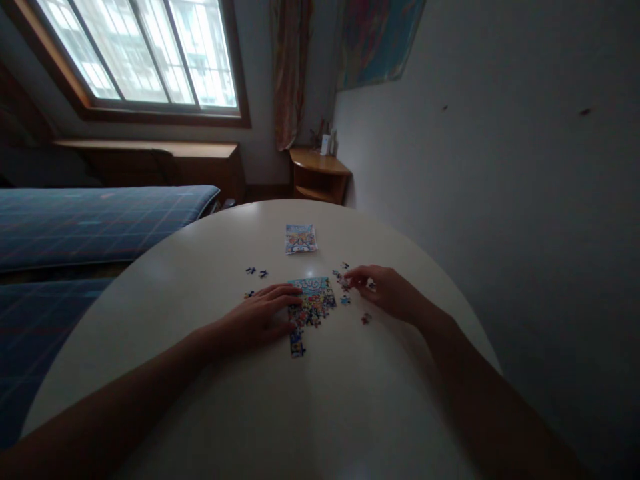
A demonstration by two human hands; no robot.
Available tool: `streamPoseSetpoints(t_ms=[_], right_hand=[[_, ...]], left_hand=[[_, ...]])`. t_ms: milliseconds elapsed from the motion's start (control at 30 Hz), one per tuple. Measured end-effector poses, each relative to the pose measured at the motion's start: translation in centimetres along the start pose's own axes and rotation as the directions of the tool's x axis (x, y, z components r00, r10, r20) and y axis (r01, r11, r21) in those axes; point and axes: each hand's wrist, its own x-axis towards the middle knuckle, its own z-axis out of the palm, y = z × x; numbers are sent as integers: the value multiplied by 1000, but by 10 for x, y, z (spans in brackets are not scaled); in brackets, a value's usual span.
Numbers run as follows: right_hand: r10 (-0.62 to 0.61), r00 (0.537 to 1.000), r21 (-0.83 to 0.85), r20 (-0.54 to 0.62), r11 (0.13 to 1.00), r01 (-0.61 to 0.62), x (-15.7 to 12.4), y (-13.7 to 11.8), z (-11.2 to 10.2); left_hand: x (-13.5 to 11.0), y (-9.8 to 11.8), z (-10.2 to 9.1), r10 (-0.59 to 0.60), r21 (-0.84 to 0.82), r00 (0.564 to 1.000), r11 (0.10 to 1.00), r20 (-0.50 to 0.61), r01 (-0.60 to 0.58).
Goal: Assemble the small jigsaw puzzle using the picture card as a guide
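Observation:
On the white round table lies a partly joined jigsaw puzzle (314,303), with a light blue top and a crowded multicoloured middle. My left hand (267,310) rests flat over its left edge, fingers stretched out and holding nothing. My right hand (383,290) is just right of the puzzle, fingers curled down with their tips at a small puzzle piece (343,283) in a cluster of loose ones. Another piece (371,285) shows between its fingers and thumb. Loose pieces also lie nearby: a blue one (345,301), a reddish one (367,319) and dark ones (251,271) beyond my left hand.
A small printed picture packet (301,239) lies farther back on the white table (340,413). Left of the table is a bed with a blue plaid mattress (100,220). A wooden corner cabinet (320,163) stands behind, and a pale wall (475,180) runs along the right.

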Motion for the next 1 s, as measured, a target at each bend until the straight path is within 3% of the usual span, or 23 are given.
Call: streamPoseSetpoints(t_ms=[200,1000], right_hand=[[103,995,-44,0,994,-103,-6,19,-16],[83,964,-27,253,997,-79,-2,-4,-2]], left_hand=[[0,3,-2,-5,1,1000,1000,3,5],[0,5,-2,-13,-4,1000,1000,-14,13]])
